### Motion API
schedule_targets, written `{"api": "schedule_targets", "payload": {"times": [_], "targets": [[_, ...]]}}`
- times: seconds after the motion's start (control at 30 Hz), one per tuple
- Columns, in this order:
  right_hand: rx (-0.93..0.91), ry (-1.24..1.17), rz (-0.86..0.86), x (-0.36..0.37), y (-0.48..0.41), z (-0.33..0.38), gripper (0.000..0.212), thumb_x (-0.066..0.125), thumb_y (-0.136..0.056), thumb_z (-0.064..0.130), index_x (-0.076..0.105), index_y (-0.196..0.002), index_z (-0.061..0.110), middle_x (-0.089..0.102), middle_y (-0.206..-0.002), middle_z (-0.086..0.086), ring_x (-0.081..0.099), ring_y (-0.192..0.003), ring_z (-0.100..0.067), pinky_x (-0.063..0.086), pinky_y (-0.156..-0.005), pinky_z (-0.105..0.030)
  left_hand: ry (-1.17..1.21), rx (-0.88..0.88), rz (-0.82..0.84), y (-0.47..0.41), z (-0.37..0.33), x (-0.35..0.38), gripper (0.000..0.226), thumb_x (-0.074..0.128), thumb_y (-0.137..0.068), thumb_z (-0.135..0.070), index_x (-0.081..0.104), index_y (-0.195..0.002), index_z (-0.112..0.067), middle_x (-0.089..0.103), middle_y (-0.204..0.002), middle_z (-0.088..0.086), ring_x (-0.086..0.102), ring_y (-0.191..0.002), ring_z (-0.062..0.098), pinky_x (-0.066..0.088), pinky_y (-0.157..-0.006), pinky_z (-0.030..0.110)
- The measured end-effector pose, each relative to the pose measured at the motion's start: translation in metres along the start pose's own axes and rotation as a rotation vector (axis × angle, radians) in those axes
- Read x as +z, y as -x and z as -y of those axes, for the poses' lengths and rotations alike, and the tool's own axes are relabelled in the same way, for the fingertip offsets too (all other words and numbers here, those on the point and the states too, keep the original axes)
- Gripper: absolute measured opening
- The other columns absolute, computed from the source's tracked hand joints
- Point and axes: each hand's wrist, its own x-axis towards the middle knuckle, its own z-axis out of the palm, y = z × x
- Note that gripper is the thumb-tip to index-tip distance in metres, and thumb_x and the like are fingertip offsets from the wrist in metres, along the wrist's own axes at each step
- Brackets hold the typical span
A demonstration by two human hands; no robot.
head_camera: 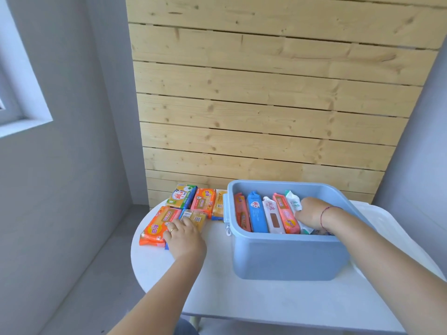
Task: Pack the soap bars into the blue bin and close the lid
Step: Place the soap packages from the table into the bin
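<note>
The blue bin (287, 257) stands open on the white table, holding several wrapped soap bars set on edge: orange, blue (257, 213), white and pink. My right hand (312, 213) is inside the bin, fingers closed on a white-green soap bar (294, 200) at the right end of the row. To the left of the bin lie more soap bars: an orange one (154, 228), a yellow-green one (181, 195), another orange one (203, 201) and a yellow one (219, 207). My left hand (185, 238) rests palm down on a yellow soap bar (196, 217).
The white table (242, 298) is round-edged and stands against a wooden slat wall (266, 105). A translucent white lid (377, 213) lies behind and to the right of the bin. A white latch (227, 229) hangs on the bin's left side.
</note>
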Motion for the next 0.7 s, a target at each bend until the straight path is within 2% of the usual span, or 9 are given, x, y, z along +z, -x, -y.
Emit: {"api": "schedule_targets", "payload": {"times": [0.13, 0.23, 0.33, 0.4, 0.47, 0.5, 0.57, 0.63, 0.7], "targets": [[-0.014, 0.025, -0.03, 0.003, 0.0, -0.002, 0.017, 0.037, -0.095, 0.018, 0.049, -0.085, 0.011, 0.055, -0.083, -0.005, 0.052, -0.074, -0.023, 0.033, -0.049, -0.022, 0.144, -0.041, 0.021, -0.005, -0.002, -0.002, 0.047, 0.059, -0.08, -0.032, 0.041, -0.118, -0.011, 0.048, -0.128, 0.015, 0.04, -0.127, 0.034, 0.036, -0.1, 0.039], [-0.023, 0.034, -0.035, 0.005, -0.002, -0.003, 0.025, 0.037, -0.095, 0.019, 0.044, -0.071, 0.016, 0.049, -0.071, 0.0, 0.051, -0.078, -0.023, 0.032, -0.051, -0.022, 0.474, -0.157, 0.063, 0.0, -0.006, -0.018, 0.062, 0.059, -0.081, -0.047, 0.04, -0.122, -0.006, 0.046, -0.128, 0.022, 0.041, -0.123, 0.038, 0.036, -0.099, 0.043], [-0.016, 0.033, -0.018, 0.005, -0.004, -0.003, 0.026, 0.036, -0.094, 0.02, 0.045, -0.07, 0.015, 0.048, -0.068, 0.0, 0.049, -0.067, -0.019, 0.032, -0.051, -0.024, 0.82, -0.219, -0.025, 0.002, -0.013, -0.052, 0.06, 0.06, -0.078, -0.032, 0.04, -0.126, -0.002, 0.044, -0.127, 0.025, 0.038, -0.122, 0.039, 0.032, -0.102, 0.043], [-0.021, 0.047, -0.016, 0.004, -0.005, -0.002, 0.024, 0.037, -0.094, 0.019, 0.052, -0.077, 0.012, 0.053, -0.072, -0.002, 0.051, -0.069, -0.021, 0.033, -0.051, -0.024, 1.009, -0.176, -0.125, 0.003, -0.019, -0.082, 0.061, 0.06, -0.073, -0.03, 0.04, -0.127, -0.006, 0.045, -0.124, 0.021, 0.04, -0.118, 0.037, 0.039, -0.1, 0.048], [-0.033, 0.055, -0.035, 0.001, -0.005, -0.005, 0.023, 0.039, -0.093, 0.022, 0.058, -0.084, 0.01, 0.055, -0.078, -0.004, 0.052, -0.071, -0.022, 0.034, -0.051, -0.023, 1.239, -0.053, -0.14, 0.01, -0.032, -0.114, 0.058, 0.06, -0.072, -0.037, 0.044, -0.121, -0.011, 0.051, -0.116, 0.014, 0.054, -0.107, 0.034, 0.051, -0.086, 0.048], [-0.043, 0.038, -0.048, -0.001, -0.006, -0.006, 0.024, 0.041, -0.093, 0.023, 0.055, -0.077, 0.011, 0.053, -0.075, -0.004, 0.051, -0.067, -0.021, 0.033, -0.05, -0.024, 1.365, 0.019, -0.079, 0.016, -0.04, -0.128, 0.053, 0.06, -0.074, -0.04, 0.044, -0.117, -0.013, 0.056, -0.109, 0.011, 0.062, -0.095, 0.029, 0.056, -0.076, 0.042], [-0.065, -0.174, -0.022, -0.003, -0.009, -0.008, 0.028, 0.044, -0.092, 0.025, 0.047, -0.067, 0.012, 0.048, -0.068, -0.004, 0.044, -0.06, -0.02, 0.031, -0.051, -0.025, 1.456, 0.098, 0.163, 0.028, -0.066, -0.147, 0.048, 0.056, -0.082, -0.045, 0.045, -0.118, -0.015, 0.063, -0.1, 0.006, 0.066, -0.083, 0.02, 0.053, -0.068, 0.032], [-0.068, -0.669, 0.08, -0.007, -0.008, -0.015, 0.024, 0.048, -0.092, 0.031, 0.056, -0.079, 0.012, 0.059, -0.084, -0.01, 0.053, -0.07, -0.023, 0.038, -0.06, -0.026, 1.392, 0.147, 0.46, 0.041, -0.102, -0.153, 0.047, 0.049, -0.087, -0.047, 0.05, -0.118, -0.011, 0.065, -0.103, 0.011, 0.064, -0.093, 0.027, 0.052, -0.086, 0.04], [-0.017, -1.183, 0.219, -0.012, -0.007, -0.023, 0.041, 0.041, -0.093, 0.05, 0.061, -0.093, 0.015, 0.063, -0.104, -0.012, 0.06, -0.09, -0.026, 0.046, -0.072, -0.031, 1.331, 0.201, 0.642, 0.058, -0.135, -0.147, 0.04, 0.045, -0.09, -0.043, 0.057, -0.107, -0.009, 0.065, -0.102, 0.015, 0.063, -0.097, 0.031, 0.047, -0.097, 0.044]]}}
